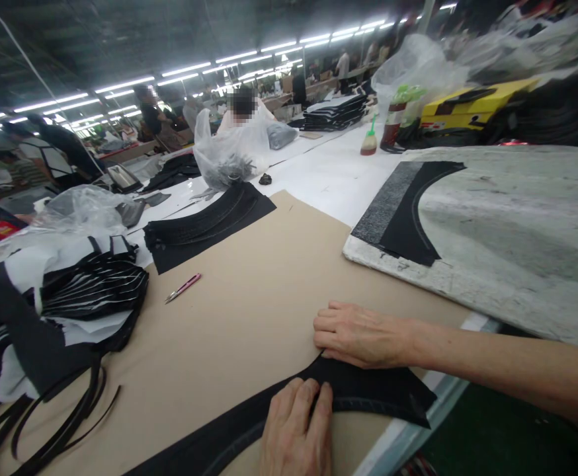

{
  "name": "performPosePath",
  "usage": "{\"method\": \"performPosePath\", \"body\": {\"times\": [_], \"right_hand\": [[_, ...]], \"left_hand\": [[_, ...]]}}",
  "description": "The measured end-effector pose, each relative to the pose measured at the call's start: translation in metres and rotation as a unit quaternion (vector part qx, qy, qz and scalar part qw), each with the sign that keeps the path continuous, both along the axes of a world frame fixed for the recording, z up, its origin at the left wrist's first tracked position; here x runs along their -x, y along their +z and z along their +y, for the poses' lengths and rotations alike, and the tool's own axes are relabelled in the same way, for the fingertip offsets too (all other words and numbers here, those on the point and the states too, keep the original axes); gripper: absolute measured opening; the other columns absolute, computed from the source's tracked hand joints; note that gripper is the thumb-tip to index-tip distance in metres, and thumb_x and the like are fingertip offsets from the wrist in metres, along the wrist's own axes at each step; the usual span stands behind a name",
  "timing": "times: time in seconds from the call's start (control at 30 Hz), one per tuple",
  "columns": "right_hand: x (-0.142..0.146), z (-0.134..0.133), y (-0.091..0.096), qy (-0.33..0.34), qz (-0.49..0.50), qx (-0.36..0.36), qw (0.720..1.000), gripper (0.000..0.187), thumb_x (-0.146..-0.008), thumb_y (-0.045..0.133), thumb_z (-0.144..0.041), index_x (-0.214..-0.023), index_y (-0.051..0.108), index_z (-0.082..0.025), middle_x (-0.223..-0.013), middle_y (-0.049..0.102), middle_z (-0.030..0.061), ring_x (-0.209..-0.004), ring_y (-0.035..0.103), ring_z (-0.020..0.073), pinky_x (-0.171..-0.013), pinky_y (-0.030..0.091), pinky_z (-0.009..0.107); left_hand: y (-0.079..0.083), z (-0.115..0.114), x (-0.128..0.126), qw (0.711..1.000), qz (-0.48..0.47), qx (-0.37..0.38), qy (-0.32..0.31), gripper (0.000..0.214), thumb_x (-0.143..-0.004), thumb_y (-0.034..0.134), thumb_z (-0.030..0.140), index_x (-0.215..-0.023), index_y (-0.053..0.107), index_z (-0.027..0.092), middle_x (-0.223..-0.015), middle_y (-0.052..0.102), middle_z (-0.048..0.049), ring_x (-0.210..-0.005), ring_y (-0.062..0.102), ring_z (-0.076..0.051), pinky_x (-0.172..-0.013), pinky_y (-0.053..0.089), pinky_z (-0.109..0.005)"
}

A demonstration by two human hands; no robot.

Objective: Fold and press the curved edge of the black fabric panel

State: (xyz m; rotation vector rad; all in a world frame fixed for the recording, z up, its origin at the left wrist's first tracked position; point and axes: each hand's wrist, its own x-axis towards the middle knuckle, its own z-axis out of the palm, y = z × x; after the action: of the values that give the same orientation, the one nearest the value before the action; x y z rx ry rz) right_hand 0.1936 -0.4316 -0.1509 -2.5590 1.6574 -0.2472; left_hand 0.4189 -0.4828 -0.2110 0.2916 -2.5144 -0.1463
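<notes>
A curved black fabric piece point(368, 387) with a stitched inner edge lies near the table's front edge. My left hand point(296, 426) rests on it with fingertips pressing down, fingers slightly apart and the thumb hidden. Across the fabric's upper edge, my right hand point(356, 334) has its fingers curled and closed against the cloth; the pinch itself is partly hidden. Pink-handled thread snips point(183, 288) lie on the tan board point(249, 311) to the left. Farther back is a stack of similar curved black pieces point(209, 221).
At right, a pale padded board point(507, 225) carries another black curved piece point(408, 208). Black strips point(71, 410) and a heap of black and white cut pieces point(88, 291) lie at left. A small glue bottle point(369, 142) and a yellow box point(467, 109) stand behind.
</notes>
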Motion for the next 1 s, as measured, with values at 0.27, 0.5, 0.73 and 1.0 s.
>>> {"method": "performPosePath", "body": {"times": [0.27,0.5,0.73,1.0], "right_hand": [[-0.007,0.0,-0.007,0.008,0.013,0.026,1.0,0.017,-0.094,0.045,-0.015,-0.078,0.047,-0.019,-0.081,0.055,0.0006,-0.073,0.046,0.0153,-0.067,0.035,0.032],[-0.008,0.002,-0.002,0.006,0.006,0.007,1.0,0.015,-0.093,0.047,-0.015,-0.079,0.046,-0.02,-0.083,0.055,-0.0001,-0.076,0.048,0.0149,-0.068,0.035,0.032],[-0.009,0.001,-0.004,0.036,0.032,0.033,0.998,0.012,-0.093,0.05,-0.016,-0.081,0.05,-0.018,-0.082,0.055,0.0001,-0.072,0.046,0.0148,-0.063,0.031,0.033],[-0.012,-0.003,-0.006,0.035,0.044,0.062,0.996,0.015,-0.094,0.049,-0.016,-0.08,0.051,-0.018,-0.078,0.055,0.0009,-0.069,0.045,0.0154,-0.063,0.03,0.034]], "left_hand": [[-0.005,-0.001,-0.007,0.997,-0.001,0.067,0.047,0.034,-0.091,0.043,0.013,-0.12,0.06,0.015,-0.11,0.067,-0.0077,-0.102,0.059,-0.021,-0.089,0.045,-0.034],[-0.008,0.005,0.0,0.997,-0.05,0.025,0.051,0.038,-0.096,0.035,0.022,-0.128,0.052,0.011,-0.1,0.065,-0.0092,-0.091,0.058,-0.02,-0.077,0.045,-0.034],[-0.005,0.011,0.006,0.996,-0.061,0.005,0.064,0.039,-0.096,0.032,0.023,-0.128,0.052,0.014,-0.093,0.059,-0.0069,-0.087,0.055,-0.019,-0.075,0.044,-0.034],[-0.007,0.01,0.007,0.997,-0.054,0.024,0.054,0.039,-0.096,0.032,0.02,-0.129,0.051,0.011,-0.09,0.057,-0.0059,-0.086,0.053,-0.019,-0.077,0.042,-0.035]]}}
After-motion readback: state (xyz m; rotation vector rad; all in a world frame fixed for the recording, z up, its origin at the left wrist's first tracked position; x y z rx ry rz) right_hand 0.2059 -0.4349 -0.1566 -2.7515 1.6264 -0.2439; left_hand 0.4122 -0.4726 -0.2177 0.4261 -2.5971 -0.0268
